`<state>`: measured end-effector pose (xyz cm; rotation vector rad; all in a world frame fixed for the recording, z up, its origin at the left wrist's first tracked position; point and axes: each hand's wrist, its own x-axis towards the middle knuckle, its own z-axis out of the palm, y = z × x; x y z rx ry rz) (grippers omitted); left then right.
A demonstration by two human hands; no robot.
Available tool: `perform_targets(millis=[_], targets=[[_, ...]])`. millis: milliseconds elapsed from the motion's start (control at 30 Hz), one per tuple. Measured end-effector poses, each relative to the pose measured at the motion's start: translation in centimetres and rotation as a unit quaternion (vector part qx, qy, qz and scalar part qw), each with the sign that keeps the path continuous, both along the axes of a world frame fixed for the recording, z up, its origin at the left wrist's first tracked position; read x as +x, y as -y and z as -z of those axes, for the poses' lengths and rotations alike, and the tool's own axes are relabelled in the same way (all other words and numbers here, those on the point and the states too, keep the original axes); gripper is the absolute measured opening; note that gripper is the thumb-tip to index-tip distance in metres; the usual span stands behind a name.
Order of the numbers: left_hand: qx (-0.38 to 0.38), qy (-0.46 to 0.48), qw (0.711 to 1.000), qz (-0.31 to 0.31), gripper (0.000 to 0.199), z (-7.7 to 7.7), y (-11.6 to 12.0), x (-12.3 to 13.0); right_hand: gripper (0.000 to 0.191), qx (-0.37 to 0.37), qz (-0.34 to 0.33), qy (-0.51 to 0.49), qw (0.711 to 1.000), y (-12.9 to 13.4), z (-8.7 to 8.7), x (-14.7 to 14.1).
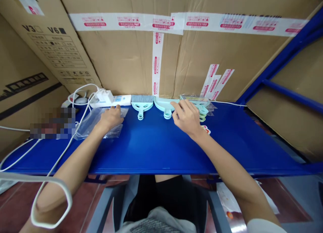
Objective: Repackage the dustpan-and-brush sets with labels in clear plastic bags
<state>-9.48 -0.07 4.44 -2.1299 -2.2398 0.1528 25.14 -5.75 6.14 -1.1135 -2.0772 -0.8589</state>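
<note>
My left hand (pixel 111 118) lies on a flat clear plastic bag (pixel 88 125), its thumb and fingers apart. My right hand (pixel 188 117) is over the table's back part, fingers loosely bent and thumb apart. Just left of it sits a light teal dustpan (pixel 165 103) with a looped handle. Further left is a small teal brush (pixel 142 106) with grey bristles. Partly behind my right hand are more teal pieces in clear wrapping (pixel 195 99), with a handle (pixel 203 110) showing. A small colourful card (pixel 206 129) peeks out beside my right wrist.
Large cardboard boxes (pixel 121 58) wall in the blue table (pixel 151 149) at the back. A white power strip (pixel 122 100) with a plugged-in adapter (pixel 106 96) stands at the back left. White cables (pixel 75 128) loop across the left side. A blue metal frame (pixel 280 58) rises at right.
</note>
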Motion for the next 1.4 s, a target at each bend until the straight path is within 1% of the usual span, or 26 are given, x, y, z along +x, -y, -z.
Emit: perform_targets(millis=[100, 233, 367, 467, 533, 600, 667, 767, 833, 900, 1033, 1300, 1400], targets=[[0.002, -0.003, 1.000, -0.004, 0.057, 0.1, -0.3, 0.1, 0.037, 0.006, 0.022, -0.039, 0.999, -0.4, -0.7, 1.4], [0.027, -0.003, 1.000, 0.013, 0.049, 0.7, -0.7, 0.0, 0.037, -0.002, 0.085, -0.106, 0.991, -1.2, -2.2, 3.8], [0.057, 0.011, 0.998, 0.017, 0.047, 1.5, -1.2, -0.5, 0.039, -0.029, 0.171, -0.176, 0.969, -2.1, -3.5, 7.1], [0.066, 0.025, 0.997, 0.019, 0.050, 1.8, -1.4, -0.8, 0.037, -0.063, 0.233, -0.204, 0.949, -2.2, -4.1, 8.9], [0.069, 0.033, 0.997, 0.021, 0.055, 1.7, -1.2, -0.6, 0.034, -0.097, 0.263, -0.201, 0.939, -1.9, -4.4, 9.4], [0.082, 0.034, 0.996, 0.027, 0.062, 1.4, -0.7, -0.1, 0.034, -0.140, 0.289, -0.182, 0.930, -1.5, -4.5, 9.1], [0.112, 0.028, 0.993, 0.035, 0.066, 1.0, -0.1, 0.6, 0.044, -0.199, 0.317, -0.155, 0.914, -1.1, -4.2, 8.3], [0.157, 0.034, 0.986, 0.051, 0.061, 0.6, 0.5, 1.7, 0.061, -0.309, 0.355, -0.115, 0.875, -1.0, -3.5, 7.2], [0.169, 0.052, 0.982, 0.069, 0.056, 0.6, 0.6, 2.2, 0.062, -0.367, 0.365, -0.098, 0.850, -1.3, -2.9, 7.0], [0.180, 0.073, 0.977, 0.084, 0.052, 0.7, 0.5, 2.4, 0.058, -0.390, 0.361, -0.092, 0.842, -1.7, -2.5, 7.0], [0.204, 0.105, 0.968, 0.097, 0.044, 0.9, 0.5, 2.6, 0.052, -0.384, 0.356, -0.098, 0.846, -2.2, -2.3, 7.4], [0.240, 0.149, 0.950, 0.129, 0.034, 0.8, 0.5, 2.8, 0.045, -0.362, 0.367, -0.103, 0.851, -2.1, -2.4, 7.1], [0.250, 0.167, 0.945, 0.132, 0.033, 0.8, 0.5, 3.0, 0.044, -0.350, 0.365, -0.104, 0.856, -2.1, -2.4, 7.2]])
